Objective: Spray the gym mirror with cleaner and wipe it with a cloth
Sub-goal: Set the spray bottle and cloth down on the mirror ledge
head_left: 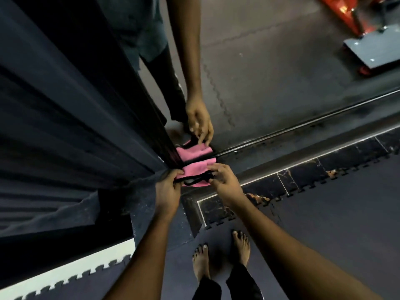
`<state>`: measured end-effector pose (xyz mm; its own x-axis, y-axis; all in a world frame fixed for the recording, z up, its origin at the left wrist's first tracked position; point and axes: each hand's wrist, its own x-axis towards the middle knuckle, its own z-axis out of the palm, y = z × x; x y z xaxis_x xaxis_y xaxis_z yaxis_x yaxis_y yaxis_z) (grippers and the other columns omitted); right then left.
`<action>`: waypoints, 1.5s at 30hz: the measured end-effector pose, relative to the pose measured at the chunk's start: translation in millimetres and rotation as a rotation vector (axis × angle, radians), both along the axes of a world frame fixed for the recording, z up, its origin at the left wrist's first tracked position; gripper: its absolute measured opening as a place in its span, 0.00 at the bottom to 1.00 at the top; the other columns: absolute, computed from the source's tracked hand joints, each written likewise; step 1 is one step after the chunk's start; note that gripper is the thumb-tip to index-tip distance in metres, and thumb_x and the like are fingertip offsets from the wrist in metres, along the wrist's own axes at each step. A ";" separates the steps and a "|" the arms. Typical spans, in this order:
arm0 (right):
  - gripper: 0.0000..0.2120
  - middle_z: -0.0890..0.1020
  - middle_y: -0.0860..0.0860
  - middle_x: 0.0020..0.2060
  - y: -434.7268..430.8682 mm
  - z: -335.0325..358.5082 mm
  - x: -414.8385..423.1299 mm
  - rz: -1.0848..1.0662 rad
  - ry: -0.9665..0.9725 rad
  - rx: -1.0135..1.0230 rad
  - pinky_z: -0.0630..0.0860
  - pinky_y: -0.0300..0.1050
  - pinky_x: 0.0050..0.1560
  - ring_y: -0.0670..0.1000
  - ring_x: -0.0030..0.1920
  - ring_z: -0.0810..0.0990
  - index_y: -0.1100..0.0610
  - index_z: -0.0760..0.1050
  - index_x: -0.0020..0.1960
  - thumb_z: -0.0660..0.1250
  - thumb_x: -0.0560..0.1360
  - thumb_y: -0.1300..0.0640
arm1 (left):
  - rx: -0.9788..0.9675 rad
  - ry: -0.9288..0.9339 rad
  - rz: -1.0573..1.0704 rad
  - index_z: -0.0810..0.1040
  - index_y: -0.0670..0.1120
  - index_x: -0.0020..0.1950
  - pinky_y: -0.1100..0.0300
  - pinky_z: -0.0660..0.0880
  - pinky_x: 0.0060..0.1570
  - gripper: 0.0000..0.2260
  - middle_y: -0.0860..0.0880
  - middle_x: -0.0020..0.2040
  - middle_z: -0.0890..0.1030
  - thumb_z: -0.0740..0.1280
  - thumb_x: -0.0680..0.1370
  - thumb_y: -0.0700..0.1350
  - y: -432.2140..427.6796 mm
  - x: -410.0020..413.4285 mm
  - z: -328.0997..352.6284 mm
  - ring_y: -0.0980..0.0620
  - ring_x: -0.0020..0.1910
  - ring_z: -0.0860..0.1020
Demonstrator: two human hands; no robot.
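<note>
A: Bare feet (218, 256) nearest, on the floor mat (324, 234) at 6 o'clock. Then the hands.

B: Both pinched shut on the pink cloth (195, 171). Left hand (167, 189) grips its edge at 9 o'clock; right hand (225, 180) grips at 3 o'clock. A black band or strap, unclear which, lies across the cloth.

A: Cloth position?

B: Low against the base of the mirror (270, 83), its reflection directly above at 12 o'clock.

A: Spray bottle?

B: None visible.

A: Technique?

B: Judgement: keep the cloth taut and flat, press evenly, sweep along the bottom rail (303, 126).

A: Axis?

B: Long axis runs 9-to-3, hand to hand.
</note>
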<state>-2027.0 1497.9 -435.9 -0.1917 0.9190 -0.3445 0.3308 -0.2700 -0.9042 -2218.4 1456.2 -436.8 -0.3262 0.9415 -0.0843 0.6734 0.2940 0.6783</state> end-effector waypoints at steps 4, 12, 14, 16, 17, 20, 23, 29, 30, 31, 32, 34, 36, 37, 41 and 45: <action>0.19 0.78 0.59 0.61 2.9 41.5 10.0 -0.001 -0.009 0.039 0.78 0.48 0.64 0.51 0.58 0.80 0.59 0.80 0.62 0.68 0.74 0.73 | 0.093 -0.051 -0.113 0.84 0.41 0.50 0.67 0.73 0.46 0.09 0.45 0.47 0.81 0.76 0.72 0.32 7.5 2.0 43.6 0.48 0.45 0.81; 0.26 0.81 0.43 0.60 -14.5 152.5 40.5 0.232 -0.161 0.181 0.70 0.46 0.68 0.41 0.62 0.75 0.48 0.80 0.66 0.78 0.70 0.59 | 0.174 -0.105 -0.408 0.80 0.41 0.48 0.45 0.76 0.51 0.15 0.48 0.47 0.78 0.65 0.78 0.54 9.2 46.7 150.1 0.46 0.48 0.78; 0.13 0.85 0.46 0.47 -17.7 173.3 50.2 0.127 -0.095 0.245 0.79 0.55 0.57 0.47 0.51 0.82 0.50 0.82 0.54 0.74 0.70 0.54 | 0.153 -0.177 -0.459 0.78 0.44 0.50 0.44 0.77 0.50 0.19 0.48 0.45 0.81 0.62 0.78 0.60 16.0 57.2 169.5 0.46 0.46 0.79; 0.08 0.82 0.46 0.39 -19.7 194.2 65.7 0.021 -0.102 0.319 0.78 0.54 0.48 0.47 0.44 0.81 0.53 0.81 0.46 0.72 0.70 0.51 | 0.080 -0.216 -0.496 0.75 0.53 0.55 0.44 0.77 0.55 0.22 0.47 0.50 0.83 0.63 0.76 0.70 23.2 65.1 186.0 0.44 0.52 0.80; 0.08 0.80 0.45 0.37 -21.1 203.9 75.6 -0.026 -0.106 0.352 0.76 0.52 0.46 0.46 0.42 0.78 0.53 0.80 0.44 0.72 0.71 0.49 | 0.022 -0.211 -0.529 0.73 0.55 0.57 0.45 0.77 0.57 0.27 0.48 0.53 0.83 0.64 0.72 0.75 26.0 69.9 194.4 0.43 0.55 0.80; 0.17 0.76 0.50 0.35 -28.9 235.3 107.7 -0.189 -0.114 0.424 0.72 0.54 0.42 0.48 0.39 0.74 0.58 0.78 0.44 0.70 0.73 0.43 | -0.080 -0.108 -0.699 0.75 0.47 0.55 0.54 0.69 0.46 0.37 0.47 0.50 0.83 0.68 0.62 0.76 32.9 88.6 211.3 0.45 0.51 0.79; 0.13 0.83 0.54 0.42 -46.9 260.6 146.2 -0.347 -0.154 0.411 0.76 0.53 0.49 0.51 0.43 0.79 0.58 0.81 0.51 0.69 0.78 0.47 | 0.053 -0.074 -0.750 0.73 0.45 0.46 0.50 0.63 0.41 0.24 0.51 0.39 0.79 0.74 0.70 0.64 35.5 120.0 233.3 0.43 0.43 0.77; 0.07 0.80 0.44 0.40 -101.1 279.9 231.6 -0.675 -0.178 0.411 0.73 0.48 0.50 0.47 0.44 0.76 0.55 0.75 0.48 0.67 0.83 0.53 | 0.301 -0.200 -0.849 0.80 0.41 0.54 0.63 0.68 0.40 0.11 0.49 0.43 0.83 0.77 0.76 0.42 36.4 217.4 284.7 0.49 0.41 0.78; 0.09 0.79 0.46 0.40 -115.6 285.7 249.3 -0.727 -0.190 0.414 0.71 0.48 0.48 0.47 0.43 0.75 0.58 0.74 0.48 0.66 0.83 0.54 | 0.328 -0.215 -0.894 0.80 0.41 0.54 0.66 0.69 0.40 0.11 0.49 0.43 0.83 0.77 0.75 0.40 33.6 240.4 292.6 0.50 0.41 0.78; 0.10 0.78 0.47 0.40 -127.8 289.7 263.8 -0.775 -0.199 0.410 0.70 0.48 0.47 0.46 0.42 0.74 0.60 0.74 0.48 0.66 0.83 0.54 | 0.354 -0.220 -0.933 0.81 0.41 0.54 0.70 0.69 0.40 0.10 0.50 0.42 0.83 0.77 0.75 0.39 31.0 259.5 297.5 0.52 0.40 0.78; 0.10 0.78 0.46 0.39 -143.1 293.2 281.8 -0.827 -0.208 0.416 0.69 0.47 0.45 0.44 0.40 0.73 0.57 0.73 0.46 0.66 0.83 0.54 | 0.367 -0.223 -0.981 0.81 0.41 0.54 0.73 0.69 0.40 0.10 0.50 0.42 0.83 0.77 0.75 0.39 25.6 283.1 302.8 0.52 0.40 0.78; 0.13 0.76 0.43 0.36 -169.6 299.9 311.5 -0.892 -0.249 0.446 0.69 0.45 0.43 0.38 0.36 0.73 0.51 0.69 0.41 0.67 0.83 0.54 | 0.377 -0.235 -1.064 0.81 0.42 0.53 0.72 0.70 0.40 0.08 0.50 0.42 0.84 0.76 0.76 0.39 14.8 324.3 311.4 0.52 0.40 0.78; 0.11 0.78 0.45 0.37 -202.2 304.6 347.2 -0.982 -0.256 0.442 0.70 0.47 0.45 0.39 0.37 0.73 0.53 0.71 0.43 0.67 0.83 0.54 | 0.382 -0.252 -1.150 0.82 0.43 0.51 0.65 0.72 0.40 0.06 0.50 0.41 0.84 0.75 0.76 0.38 -4.3 371.8 319.0 0.52 0.39 0.78; 0.09 0.80 0.47 0.40 -220.7 307.2 366.3 -1.025 -0.252 0.447 0.72 0.48 0.47 0.41 0.39 0.74 0.56 0.73 0.46 0.67 0.83 0.55 | 0.387 -0.261 -1.194 0.82 0.43 0.50 0.62 0.73 0.41 0.04 0.50 0.41 0.84 0.74 0.77 0.38 -15.7 398.2 322.0 0.52 0.39 0.79; 0.11 0.79 0.43 0.38 -288.2 316.3 428.4 -1.170 -0.275 0.454 0.71 0.35 0.42 0.34 0.36 0.74 0.51 0.72 0.43 0.67 0.83 0.57 | 0.373 -0.313 -1.328 0.82 0.46 0.51 0.57 0.76 0.45 0.04 0.52 0.43 0.84 0.72 0.78 0.38 -64.1 486.3 328.8 0.52 0.43 0.81; 0.13 0.76 0.43 0.35 -361.5 315.7 486.6 -1.317 -0.325 0.420 0.69 0.31 0.39 0.35 0.35 0.73 0.52 0.70 0.41 0.67 0.83 0.58 | 0.344 -0.380 -1.494 0.81 0.50 0.52 0.63 0.76 0.46 0.09 0.56 0.44 0.84 0.71 0.78 0.36 -120.8 568.9 328.0 0.62 0.42 0.80</action>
<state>-1540.4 1136.3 -120.2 0.9050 0.4043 0.1323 0.2578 -0.2738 -0.9266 -1649.5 1335.5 -108.9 0.8659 0.3714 0.3352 -0.0155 -0.6497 0.7600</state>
